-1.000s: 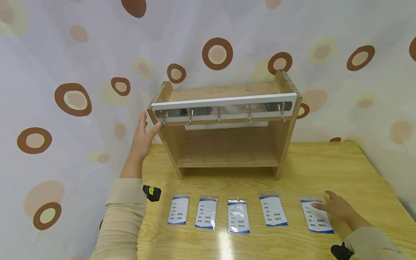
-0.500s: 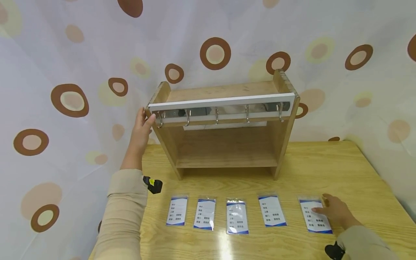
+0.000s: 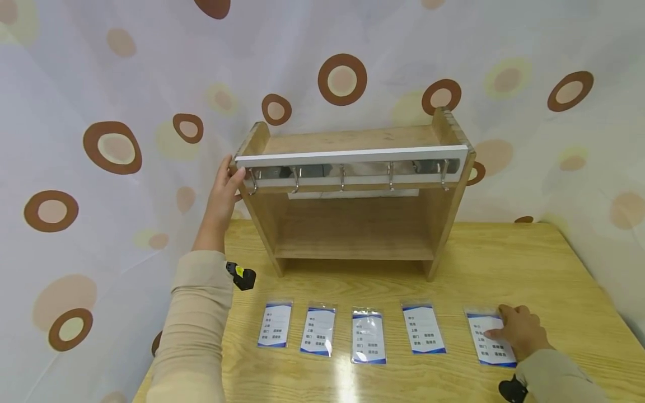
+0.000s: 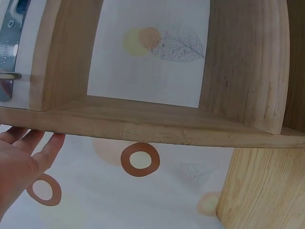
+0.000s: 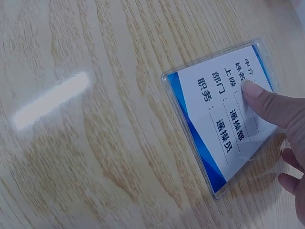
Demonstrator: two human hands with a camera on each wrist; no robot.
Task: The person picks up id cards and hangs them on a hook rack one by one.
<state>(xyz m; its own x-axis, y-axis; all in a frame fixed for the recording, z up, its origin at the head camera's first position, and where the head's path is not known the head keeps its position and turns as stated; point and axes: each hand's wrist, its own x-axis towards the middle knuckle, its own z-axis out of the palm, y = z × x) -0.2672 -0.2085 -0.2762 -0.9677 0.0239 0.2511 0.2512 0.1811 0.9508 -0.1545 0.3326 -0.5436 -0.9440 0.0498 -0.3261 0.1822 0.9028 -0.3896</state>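
In the head view, my left hand (image 3: 221, 193) rests against the upper left corner of a wooden shelf rack (image 3: 353, 229), thumb near its front edge. The left wrist view shows fairly straight fingers (image 4: 50, 150) touching the outside of the side panel (image 4: 143, 132). My right hand (image 3: 521, 330) is at the rightmost name badge (image 3: 491, 347), which lies on the table. In the right wrist view, the thumb (image 5: 259, 98) presses on the badge's printed face (image 5: 214, 102), and curled fingers sit by its edge; some contact is hidden.
A white strip (image 3: 353, 154) with several metal hooks (image 3: 342, 178) runs along the rack's front. More clear-sleeved badges lie in a row on the wooden table (image 3: 514, 263), including a middle badge (image 3: 368, 338). A patterned cloth (image 3: 151, 84) hangs behind and at the left.
My left hand has moved up and in until it touches the rack's corner. My right hand has lowered onto the rightmost badge, its fingers drawing in. The badges have stayed in their row.
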